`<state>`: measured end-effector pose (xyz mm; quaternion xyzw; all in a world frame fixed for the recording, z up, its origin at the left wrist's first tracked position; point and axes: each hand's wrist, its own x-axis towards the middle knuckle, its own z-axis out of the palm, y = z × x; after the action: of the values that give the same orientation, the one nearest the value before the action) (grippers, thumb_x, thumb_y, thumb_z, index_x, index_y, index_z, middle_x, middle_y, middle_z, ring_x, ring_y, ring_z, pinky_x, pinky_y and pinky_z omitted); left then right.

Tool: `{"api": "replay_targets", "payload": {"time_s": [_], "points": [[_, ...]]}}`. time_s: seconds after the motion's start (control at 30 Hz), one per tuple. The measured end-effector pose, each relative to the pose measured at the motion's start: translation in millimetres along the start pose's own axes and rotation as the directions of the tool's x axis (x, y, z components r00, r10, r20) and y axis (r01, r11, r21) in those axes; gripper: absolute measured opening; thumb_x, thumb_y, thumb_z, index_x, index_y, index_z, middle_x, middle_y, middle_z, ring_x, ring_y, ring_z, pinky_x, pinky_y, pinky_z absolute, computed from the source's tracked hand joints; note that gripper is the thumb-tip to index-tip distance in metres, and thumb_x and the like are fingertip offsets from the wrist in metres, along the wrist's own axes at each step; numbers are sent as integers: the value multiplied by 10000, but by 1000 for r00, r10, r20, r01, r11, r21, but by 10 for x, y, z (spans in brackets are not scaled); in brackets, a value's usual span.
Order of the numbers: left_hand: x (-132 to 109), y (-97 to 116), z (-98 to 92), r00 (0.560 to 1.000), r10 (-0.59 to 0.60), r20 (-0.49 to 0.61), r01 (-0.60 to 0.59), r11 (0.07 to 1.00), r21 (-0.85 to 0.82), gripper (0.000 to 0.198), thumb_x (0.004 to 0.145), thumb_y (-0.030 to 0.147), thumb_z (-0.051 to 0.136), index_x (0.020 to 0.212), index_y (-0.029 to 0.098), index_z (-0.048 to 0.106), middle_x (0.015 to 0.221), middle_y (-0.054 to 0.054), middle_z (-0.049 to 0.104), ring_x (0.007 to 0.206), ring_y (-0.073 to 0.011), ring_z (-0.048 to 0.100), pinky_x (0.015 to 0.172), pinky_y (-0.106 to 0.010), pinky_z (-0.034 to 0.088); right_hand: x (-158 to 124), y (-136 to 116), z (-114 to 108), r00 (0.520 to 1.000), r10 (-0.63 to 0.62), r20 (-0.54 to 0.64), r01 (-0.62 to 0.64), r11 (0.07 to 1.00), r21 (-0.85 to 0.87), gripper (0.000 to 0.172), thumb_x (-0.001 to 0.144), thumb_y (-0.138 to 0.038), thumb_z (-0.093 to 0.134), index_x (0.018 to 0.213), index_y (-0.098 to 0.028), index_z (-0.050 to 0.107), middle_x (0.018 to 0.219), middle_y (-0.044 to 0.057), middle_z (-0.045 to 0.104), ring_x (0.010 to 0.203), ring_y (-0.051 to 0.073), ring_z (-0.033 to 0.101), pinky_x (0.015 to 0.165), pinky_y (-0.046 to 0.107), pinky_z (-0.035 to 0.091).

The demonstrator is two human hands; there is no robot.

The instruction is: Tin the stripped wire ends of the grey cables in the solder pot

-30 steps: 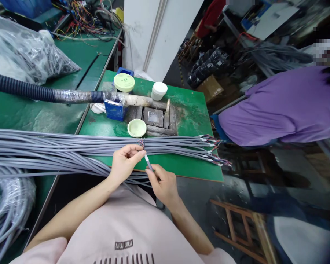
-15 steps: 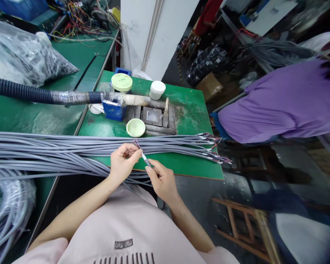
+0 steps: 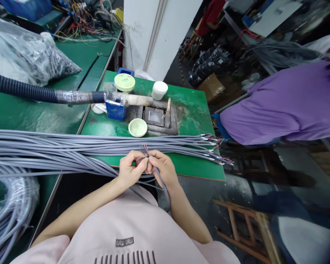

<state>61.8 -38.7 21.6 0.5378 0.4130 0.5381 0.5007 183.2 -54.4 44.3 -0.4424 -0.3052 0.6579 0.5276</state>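
Observation:
My left hand (image 3: pixel 130 168) and my right hand (image 3: pixel 162 167) meet at the near edge of the green table (image 3: pixel 189 110). Both pinch the end of one grey cable (image 3: pixel 160 182), which drops from my right hand toward my lap. Its thin coloured wires (image 3: pixel 144 149) stick up from between my fingertips. Just behind my hands lies a long bundle of grey cables (image 3: pixel 71 150) across the table, its stripped coloured ends (image 3: pixel 214 148) fanned out to the right.
A solder pot (image 3: pixel 156 117) with a light green dish (image 3: pixel 138 127), two jars (image 3: pixel 159 90) and a blue box (image 3: pixel 116 108) stands behind the bundle. A black corrugated hose (image 3: pixel 30 93) comes from the left. Coiled cables (image 3: pixel 8 209) hang at left. A person in purple (image 3: pixel 277 106) bends at right.
My right hand has slid up the cable to meet my left hand. The white-sleeved section between my hands is no longer visible, and both sets of fingers now close round the wire ends.

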Motion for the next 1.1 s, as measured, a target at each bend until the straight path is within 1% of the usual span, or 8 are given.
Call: {"api": "replay_targets", "payload": {"time_s": [0.17,0.4,0.53,0.67,0.77,0.83,0.9,1.1], "points": [[47,85,83,977,-197,87,214,926,-311,208,757,334,657,731,181,519,509,43,587,429,-88,538,428,-188,408,56,-17,-10,998,-61,-36,59,997,-52,142,717,-305,678,720,-186,601,425,-80,484,402,78,411,457,225,360],[84,22,95,913,-377,154,401,770,-496,125,739,246,624,707,162,537,583,32,621,452,-62,510,446,-176,404,97,-138,-15,963,-258,-74,205,886,-416,117,748,-266,628,666,-192,588,560,-39,566,533,100,496,562,242,414],[97,-8,64,879,-419,228,476,728,-493,175,770,311,628,730,160,549,592,23,632,456,-65,513,451,-177,413,207,-255,-43,931,-357,-73,241,755,-610,126,749,-273,611,661,-192,574,579,-42,533,548,99,462,571,242,396],[103,-38,-96,935,-313,165,348,900,-262,192,802,340,623,857,158,602,630,4,653,512,-88,553,512,-204,454,484,-381,-112,912,-410,-28,266,639,-722,150,745,-299,607,655,-185,568,572,-45,504,538,97,436,547,237,364],[115,-96,-292,995,-57,78,53,997,59,114,816,267,606,858,164,631,666,-6,655,589,-107,579,583,-225,467,745,-445,-123,904,-426,23,286,563,-776,157,736,-306,601,646,-183,566,541,-49,485,510,94,416,516,232,337],[129,-156,-417,988,135,76,-150,953,262,72,819,214,594,838,168,645,681,-8,647,614,-112,574,617,-235,464,911,-461,-100,909,-413,55,284,517,-807,152,723,-301,593,637,-179,567,528,-48,490,496,94,414,502,231,324],[145,-218,-508,966,241,94,-258,888,381,72,828,181,579,838,167,648,684,-8,639,611,-110,563,620,-234,458,1054,-456,-61,919,-385,83,270,463,-844,137,709,-283,584,625,-176,566,514,-47,494,485,94,414,499,233,315],[165,-301,-565,957,244,158,-289,847,446,92,856,181,550,838,178,641,648,9,614,587,-107,553,576,-218,438,1313,-388,55,942,-299,153,212,174,-962,116,708,-220,553,609,-172,591,520,-34,532,504,110,451,522,243,295]]}}
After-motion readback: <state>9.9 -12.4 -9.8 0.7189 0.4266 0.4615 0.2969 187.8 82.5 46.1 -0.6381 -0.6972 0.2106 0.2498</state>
